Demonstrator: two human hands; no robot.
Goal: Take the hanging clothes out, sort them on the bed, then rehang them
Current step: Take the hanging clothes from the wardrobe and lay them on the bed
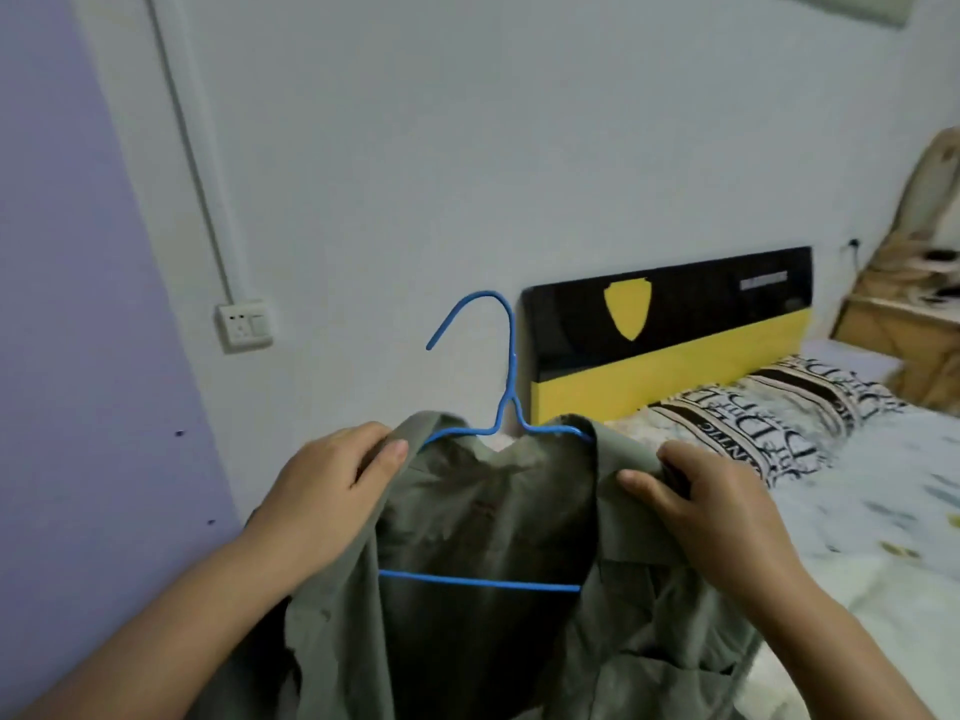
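Shirt (488,589) on blue hanger (506,387); your left hand (322,491) and right hand (717,506) each pinch shoulder, keeping fabric seated on wire

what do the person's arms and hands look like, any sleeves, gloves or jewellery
Both arms are bare as far as the picture shows: no sleeve reaches the forearms or wrists. The left hand and right hand wear no gloves. No rings, watch or bracelet show on the visible fingers and wrists. The nails that show look short and unpainted. No marks or tattoos can be seen.
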